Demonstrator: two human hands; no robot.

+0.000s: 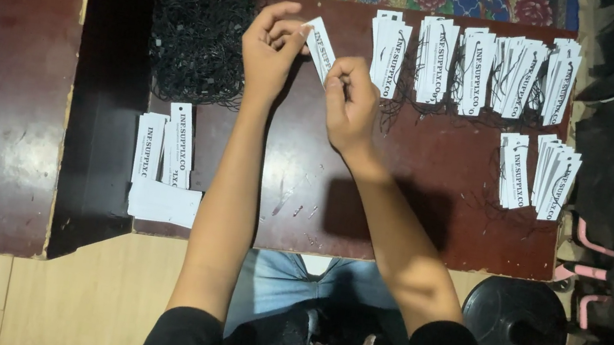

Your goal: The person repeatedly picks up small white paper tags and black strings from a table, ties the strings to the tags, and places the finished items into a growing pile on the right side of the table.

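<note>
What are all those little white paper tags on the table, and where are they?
Held tag: narrow white card with black print, between the left hand and right hand.
Far-edge stacks: five fanned white bundles with dark strings, in a row.
Two more stacks: white, on the right below that row.
Loose tags: white strips at the left, near the front edge.
Black string heap: no label, behind the loose tags.

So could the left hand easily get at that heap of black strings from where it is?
Probably yes. The left hand is busy pinching a white tag with the right hand, but the heap of black strings lies just beside it on the table, nothing between.
</note>
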